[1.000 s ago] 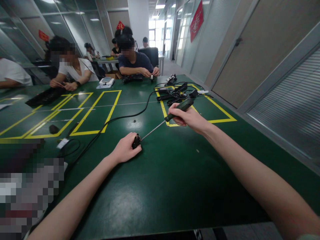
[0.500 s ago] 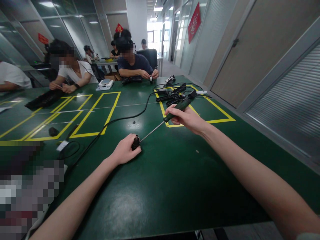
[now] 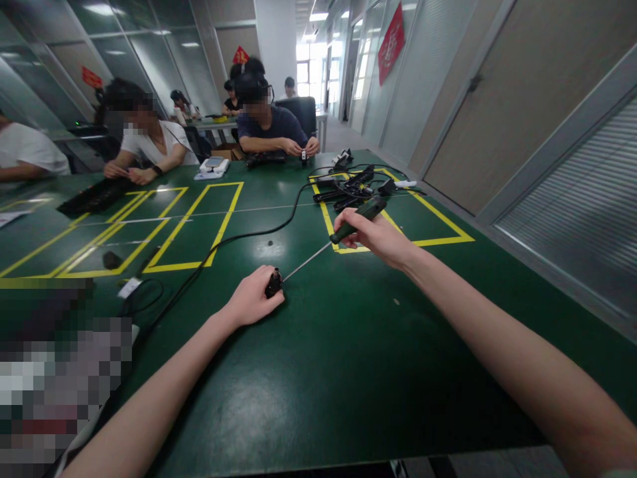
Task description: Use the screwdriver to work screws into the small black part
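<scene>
My left hand [image 3: 252,297] rests on the green table, its fingers closed around a small black part [image 3: 273,284] with a short stub sticking up. What exactly this part is, I cannot make out. In my right hand [image 3: 371,236] is a screwdriver [image 3: 359,221] with a dark green handle, held tilted. Its long thin metal shaft slants down to the left, and the tip meets the right side of the black part. The fingers of my right hand wrap round the lower handle.
Beyond my right hand, a pile of black parts and cables [image 3: 348,189] lies within yellow tape. A black cable [image 3: 239,237] crosses the green table [image 3: 318,372]. A small dark block [image 3: 111,259] sits at left. Co-workers sit opposite, one holding a small part [image 3: 304,157].
The whole view has shifted slightly to the right. Both hands keep their grips, and the screwdriver tip stays at the black part.
</scene>
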Action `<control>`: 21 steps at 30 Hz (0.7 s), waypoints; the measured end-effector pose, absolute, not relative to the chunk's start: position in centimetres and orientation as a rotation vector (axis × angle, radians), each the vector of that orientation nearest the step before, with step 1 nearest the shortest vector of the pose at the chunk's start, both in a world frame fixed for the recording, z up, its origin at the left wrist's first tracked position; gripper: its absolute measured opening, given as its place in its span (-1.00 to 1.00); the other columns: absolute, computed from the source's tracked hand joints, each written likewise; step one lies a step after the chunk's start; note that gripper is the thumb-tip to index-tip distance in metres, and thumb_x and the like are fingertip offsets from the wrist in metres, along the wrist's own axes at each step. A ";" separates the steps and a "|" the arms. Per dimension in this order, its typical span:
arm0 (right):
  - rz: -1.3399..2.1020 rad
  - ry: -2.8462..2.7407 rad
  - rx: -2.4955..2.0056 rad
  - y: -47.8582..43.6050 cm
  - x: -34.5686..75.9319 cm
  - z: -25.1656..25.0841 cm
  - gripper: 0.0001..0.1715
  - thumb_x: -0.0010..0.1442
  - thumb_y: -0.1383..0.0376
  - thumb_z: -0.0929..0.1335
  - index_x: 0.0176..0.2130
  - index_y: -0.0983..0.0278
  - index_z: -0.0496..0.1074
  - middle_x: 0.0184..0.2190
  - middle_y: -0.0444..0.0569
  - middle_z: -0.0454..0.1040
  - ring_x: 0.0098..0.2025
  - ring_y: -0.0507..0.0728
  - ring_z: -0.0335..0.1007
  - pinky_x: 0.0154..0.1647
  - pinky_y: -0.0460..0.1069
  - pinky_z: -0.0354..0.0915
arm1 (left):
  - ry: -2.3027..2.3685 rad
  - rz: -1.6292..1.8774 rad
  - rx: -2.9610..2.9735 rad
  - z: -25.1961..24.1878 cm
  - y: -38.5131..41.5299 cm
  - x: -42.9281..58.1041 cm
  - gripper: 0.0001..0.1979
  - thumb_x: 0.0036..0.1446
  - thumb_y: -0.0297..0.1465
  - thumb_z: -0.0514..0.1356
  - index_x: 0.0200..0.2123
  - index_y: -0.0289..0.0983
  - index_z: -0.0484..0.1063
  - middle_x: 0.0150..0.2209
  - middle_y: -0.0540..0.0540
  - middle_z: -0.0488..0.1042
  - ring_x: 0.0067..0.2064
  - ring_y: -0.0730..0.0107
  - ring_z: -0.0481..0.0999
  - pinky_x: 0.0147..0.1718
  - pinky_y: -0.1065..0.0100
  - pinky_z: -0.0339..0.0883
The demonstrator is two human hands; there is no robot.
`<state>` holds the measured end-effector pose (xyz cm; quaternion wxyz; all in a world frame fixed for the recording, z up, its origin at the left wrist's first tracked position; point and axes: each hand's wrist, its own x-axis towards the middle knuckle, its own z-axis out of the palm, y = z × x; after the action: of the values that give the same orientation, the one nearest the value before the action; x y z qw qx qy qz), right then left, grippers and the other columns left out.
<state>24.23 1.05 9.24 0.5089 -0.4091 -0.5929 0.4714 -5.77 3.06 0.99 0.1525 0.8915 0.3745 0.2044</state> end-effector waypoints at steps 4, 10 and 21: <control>1.156 -1.452 -0.983 0.8 24.3 9.4 -0.56 0.20 -0.02 0.54 -0.36 0.24 0.44 -0.69 -0.31 0.16 -0.62 -0.07 0.00 -0.55 -0.06 -0.11 | 1.074 0.578 2.559 1.0 3.0 -5.7 -0.94 0.17 -0.36 0.16 -0.29 -0.21 0.37 -0.30 -0.07 0.44 -0.28 0.21 0.46 -0.23 0.22 0.38; 1.184 -1.443 -0.969 0.6 24.5 9.8 -0.71 0.03 0.18 0.57 -0.35 0.26 0.48 -0.66 -0.28 0.26 -0.59 -0.06 0.06 -0.52 -0.06 -0.09 | 1.073 0.566 2.559 1.0 3.1 -5.8 -0.94 0.18 -0.35 0.15 -0.29 -0.21 0.35 -0.30 -0.08 0.44 -0.26 0.20 0.47 -0.22 0.22 0.36; 1.142 -1.419 -1.036 0.8 24.2 9.9 -0.48 0.08 -0.10 0.56 -0.34 0.27 0.49 -0.59 -0.24 0.30 -0.54 -0.04 0.17 -0.50 -0.07 0.02 | 1.081 0.591 2.541 1.1 2.8 -5.9 -0.98 0.16 -0.40 0.16 -0.31 -0.20 0.35 -0.32 -0.06 0.43 -0.29 0.21 0.46 -0.26 0.24 0.35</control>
<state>24.22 0.79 9.91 0.4994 -0.4283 -0.5867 0.4723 -5.87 2.82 1.11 0.1584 0.8885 0.3779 0.2068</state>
